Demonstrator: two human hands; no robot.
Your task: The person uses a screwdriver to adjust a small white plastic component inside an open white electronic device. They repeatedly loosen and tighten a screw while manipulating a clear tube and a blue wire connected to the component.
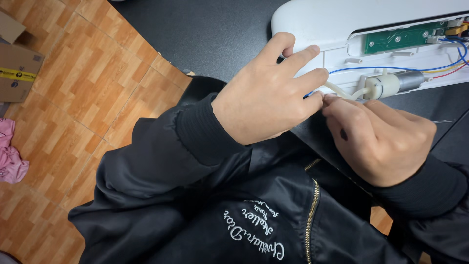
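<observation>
A white plastic appliance housing (312, 19) lies opened on a dark table, showing a green circuit board (398, 38), blue, red and yellow wires (391, 69) and a small white-and-metal pump (393, 84). A pale flexible tube (342, 91) runs from the pump toward my hands. My left hand (268, 93) rests on the housing's edge, its fingertips pressed at the tube's end. My right hand (376, 139) meets it there, pinching the tube between thumb and finger. Both arms wear black jacket sleeves.
The dark table (205, 34) reaches to the upper left. Wooden parquet floor (83, 93) lies on the left, with a cardboard box (17, 68) and a pink cloth (9, 159) at its far edge. My black zipped jacket (254, 220) fills the lower middle.
</observation>
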